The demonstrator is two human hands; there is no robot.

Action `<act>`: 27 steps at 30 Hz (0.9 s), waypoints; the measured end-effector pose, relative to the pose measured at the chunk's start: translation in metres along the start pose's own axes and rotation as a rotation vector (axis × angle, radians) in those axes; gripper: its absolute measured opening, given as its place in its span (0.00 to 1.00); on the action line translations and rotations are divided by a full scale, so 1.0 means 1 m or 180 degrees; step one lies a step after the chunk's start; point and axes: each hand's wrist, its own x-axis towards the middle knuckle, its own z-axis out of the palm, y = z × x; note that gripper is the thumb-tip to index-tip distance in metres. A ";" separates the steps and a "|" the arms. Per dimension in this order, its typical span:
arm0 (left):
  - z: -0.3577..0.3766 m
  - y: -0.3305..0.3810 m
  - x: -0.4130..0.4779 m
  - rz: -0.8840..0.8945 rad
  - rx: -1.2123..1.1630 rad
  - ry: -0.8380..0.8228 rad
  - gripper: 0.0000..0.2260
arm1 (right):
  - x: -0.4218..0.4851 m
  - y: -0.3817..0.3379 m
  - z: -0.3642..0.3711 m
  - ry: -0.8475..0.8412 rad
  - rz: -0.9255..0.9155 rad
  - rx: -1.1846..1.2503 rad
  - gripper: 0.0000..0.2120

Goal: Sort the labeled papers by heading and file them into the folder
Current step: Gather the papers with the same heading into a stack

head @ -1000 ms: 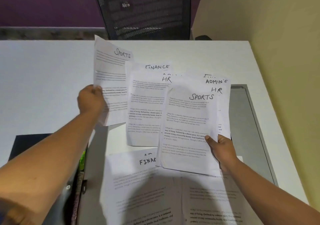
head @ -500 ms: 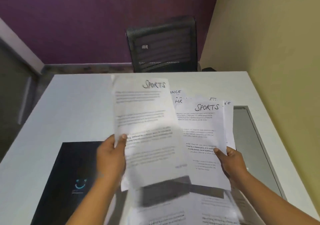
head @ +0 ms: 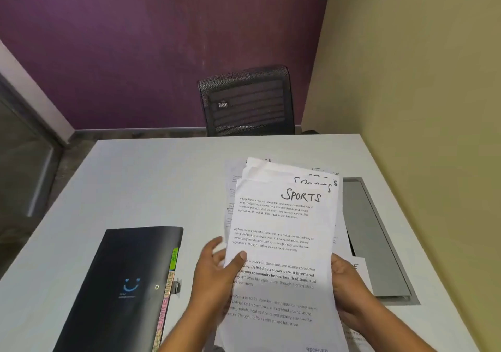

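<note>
Labeled papers, white printed sheets with handwritten headings: a loose stack held tilted above the white tabletop, to the right of the folder, with both hands on it
Left hand: thumb pressed on the front of the top sheet, fingers behind, pinching the left edge
Right hand: fingers curled round the right edge
Folder, black plastic expanding file: lying closed on the tabletop, with coloured index tabs along its right side

Risks, as I judge them: the top edges are staggered, so a sheet may slide out. Sheets at the back show other heading fragments, so a non-SPORTS page could be filed with the rest; I cannot tell whether those are held or lying flat. The folder is shut and neither hand is free to open it.

Writing I can read: "SPORTS" on the top sheet and partly on the one behind; body text opening "Village life is a peaceful, close-knit"; blue "RECEIVED" at the bottom; tabs "HR" and "ADMIN", lower ones illegible; a smiley emblem on the cover
</note>
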 end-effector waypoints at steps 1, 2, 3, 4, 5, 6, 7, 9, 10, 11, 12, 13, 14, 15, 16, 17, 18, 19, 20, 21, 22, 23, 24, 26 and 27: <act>-0.001 0.002 -0.004 -0.0118 -0.0232 -0.0251 0.17 | -0.004 -0.001 0.001 -0.0076 -0.0017 0.0047 0.13; 0.000 0.006 -0.009 -0.0138 -0.0244 -0.0442 0.13 | -0.006 -0.002 0.001 -0.0126 -0.0036 0.0074 0.14; 0.000 0.007 -0.014 -0.0119 -0.0206 -0.0528 0.11 | -0.008 -0.004 0.001 -0.0155 -0.0055 0.0068 0.15; 0.000 0.007 -0.019 -0.0104 -0.0185 -0.0522 0.10 | -0.011 -0.005 -0.001 -0.0184 -0.0095 0.0083 0.17; -0.001 0.006 -0.022 -0.0089 -0.0208 -0.0493 0.11 | -0.013 -0.008 -0.001 -0.0216 -0.0125 0.0126 0.16; -0.002 0.004 -0.024 -0.0061 -0.0218 -0.0447 0.11 | -0.017 -0.010 0.000 -0.0236 -0.0142 0.0235 0.14; -0.003 0.001 -0.026 -0.0031 -0.0208 -0.0396 0.11 | -0.020 -0.013 0.001 -0.0238 -0.0123 0.0408 0.11; -0.004 -0.003 -0.028 0.0041 -0.0165 -0.0256 0.11 | -0.025 -0.017 0.001 -0.0147 -0.0091 0.0675 0.15; -0.004 -0.006 -0.028 0.0089 -0.0151 -0.0211 0.11 | -0.026 -0.017 0.001 -0.0173 -0.0205 0.0600 0.14; -0.003 -0.009 -0.029 0.0139 -0.0136 -0.0194 0.11 | -0.027 -0.015 0.002 -0.0170 -0.0389 0.0355 0.11; -0.003 -0.010 -0.030 0.0200 -0.0133 -0.0194 0.11 | -0.028 -0.013 0.002 -0.0110 -0.0598 0.0047 0.10; -0.002 -0.010 -0.032 0.0271 -0.0109 -0.0183 0.12 | -0.028 -0.010 0.002 0.0000 -0.0766 -0.0260 0.11; -0.002 -0.010 -0.034 0.0369 -0.0035 -0.0156 0.13 | -0.028 -0.008 0.001 0.0117 -0.0881 -0.0506 0.12; -0.003 -0.011 -0.033 0.0516 0.0092 -0.0122 0.13 | -0.029 -0.007 0.001 0.0203 -0.0962 -0.0668 0.12; -0.004 -0.011 -0.033 0.0666 0.0231 -0.0103 0.13 | -0.029 -0.006 0.000 0.0257 -0.1024 -0.0779 0.11; -0.005 -0.010 -0.032 0.0798 0.0348 -0.0080 0.13 | -0.030 -0.006 -0.001 0.0308 -0.1072 -0.0852 0.10; -0.005 -0.009 -0.032 0.0898 0.0421 -0.0053 0.13 | -0.030 -0.005 -0.002 0.0354 -0.1134 -0.0865 0.09; -0.005 -0.009 -0.031 0.0993 0.0477 -0.0004 0.13 | -0.030 -0.005 -0.003 0.0387 -0.1190 -0.0858 0.09; -0.005 -0.008 -0.030 0.1048 0.0515 0.0045 0.12 | -0.029 -0.003 -0.003 0.0398 -0.1234 -0.0860 0.09; -0.003 -0.007 -0.029 0.1069 0.0520 0.0088 0.10 | -0.030 -0.003 -0.002 0.0387 -0.1279 -0.0883 0.10; -0.001 -0.007 -0.030 0.1064 0.0502 0.0117 0.06 | -0.031 -0.002 -0.001 0.0363 -0.1306 -0.0900 0.11; 0.000 -0.008 -0.030 0.1015 0.0493 0.0121 0.03 | -0.032 -0.001 -0.001 0.0361 -0.1318 -0.0913 0.12; 0.001 -0.008 -0.032 0.1005 0.0489 0.0138 0.07 | -0.032 0.001 -0.001 0.0375 -0.1309 -0.0914 0.13; -0.001 -0.013 -0.031 0.1066 0.0400 0.0217 0.15 | -0.032 0.003 -0.002 0.0439 -0.1327 -0.0912 0.12; -0.002 -0.017 -0.027 0.1120 0.0352 0.0277 0.19 | -0.033 0.004 -0.002 0.0441 -0.1358 -0.0933 0.11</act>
